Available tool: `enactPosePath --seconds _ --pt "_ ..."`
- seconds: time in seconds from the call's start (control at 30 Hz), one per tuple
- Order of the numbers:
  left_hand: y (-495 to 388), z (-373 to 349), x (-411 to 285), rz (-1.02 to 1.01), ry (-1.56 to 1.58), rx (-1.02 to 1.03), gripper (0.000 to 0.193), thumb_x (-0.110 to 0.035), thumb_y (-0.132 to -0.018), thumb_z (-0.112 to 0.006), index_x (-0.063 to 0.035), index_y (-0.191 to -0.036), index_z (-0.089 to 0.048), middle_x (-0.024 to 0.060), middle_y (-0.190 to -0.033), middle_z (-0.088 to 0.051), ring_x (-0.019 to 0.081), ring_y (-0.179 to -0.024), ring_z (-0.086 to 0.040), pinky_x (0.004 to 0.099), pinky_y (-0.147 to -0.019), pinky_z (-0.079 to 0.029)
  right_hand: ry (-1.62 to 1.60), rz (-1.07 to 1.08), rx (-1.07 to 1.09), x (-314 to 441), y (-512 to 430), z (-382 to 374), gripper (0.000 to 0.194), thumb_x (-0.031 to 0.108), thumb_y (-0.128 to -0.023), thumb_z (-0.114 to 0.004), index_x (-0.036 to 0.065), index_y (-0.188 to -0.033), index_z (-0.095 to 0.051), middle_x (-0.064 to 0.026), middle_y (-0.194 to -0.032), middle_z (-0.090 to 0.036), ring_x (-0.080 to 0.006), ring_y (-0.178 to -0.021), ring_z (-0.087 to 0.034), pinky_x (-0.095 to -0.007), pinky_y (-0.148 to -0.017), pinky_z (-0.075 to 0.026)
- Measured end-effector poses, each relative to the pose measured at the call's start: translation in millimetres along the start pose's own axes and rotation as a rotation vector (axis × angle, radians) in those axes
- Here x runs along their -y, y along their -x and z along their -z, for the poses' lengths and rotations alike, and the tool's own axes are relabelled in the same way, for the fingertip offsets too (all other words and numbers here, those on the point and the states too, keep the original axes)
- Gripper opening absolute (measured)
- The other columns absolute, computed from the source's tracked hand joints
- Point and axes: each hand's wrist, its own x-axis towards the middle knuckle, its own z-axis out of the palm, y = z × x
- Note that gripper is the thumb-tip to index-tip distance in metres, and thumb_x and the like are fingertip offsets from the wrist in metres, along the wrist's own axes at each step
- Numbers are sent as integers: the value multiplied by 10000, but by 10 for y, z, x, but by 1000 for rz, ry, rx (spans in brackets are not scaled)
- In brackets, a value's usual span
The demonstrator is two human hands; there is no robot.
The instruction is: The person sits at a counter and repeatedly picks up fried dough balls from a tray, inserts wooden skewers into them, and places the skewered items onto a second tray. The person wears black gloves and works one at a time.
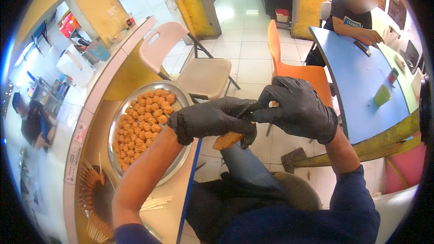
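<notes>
My left hand [213, 118], in a black glove, is closed around an elongated orange-brown food piece [227, 141]; its rounded end sticks out below the fingers. My right hand [296, 108], gloved the same way, has thumb and fingertips pinched together against the left fingertips. A small pale bit shows where the hands meet, but the gloves hide what the right fingers hold. Under my left forearm, a round metal tray [184, 100] bears many orange-brown food balls [144, 117]. Nearer me lie several flat wooden sticks [156, 203] beside my left arm.
Skewered food pieces [90, 186] ring a dark plate [102, 195] at left on the tan table [173, 217]. A folding chair [205, 74] and orange chair [301, 74] stand ahead. One person [352, 23] sits at the blue table [359, 91]; another [35, 122] is far left.
</notes>
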Motion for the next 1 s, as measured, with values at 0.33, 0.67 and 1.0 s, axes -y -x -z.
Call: enactPosePath --seconds 0.33,0.67,1.0 --pt "513 213 460 -277 273 -880 456 -292 -1019 -520 6 -1364 -501 150 -1213 -646 239 -1094 -647 349 -926 -536 20 -246 -212 -431 216 68 216 96 -741 -734 187 -935 -764 15 -873 -646 -201 -799 -576 -332 -679 -479" --pt "1047 -404 994 -184 326 -969 411 -114 -929 -659 51 -1293 -563 165 -1127 -681 239 -1032 -658 362 -963 -516 -198 -488 -468 -632 100 -8 241 28 -762 -771 102 -991 -756 -54 -861 -674 -206 -826 -608 -345 -750 -489" --pt "1457 -513 1103 -211 151 -854 398 -104 -959 -617 9 -1335 -553 146 -1233 -649 191 -1098 -630 312 -984 -488 -201 -329 -442 -419 -467 -466 254 24 -762 -762 82 -1009 -754 -59 -929 -659 -203 -875 -607 -327 -827 -469"
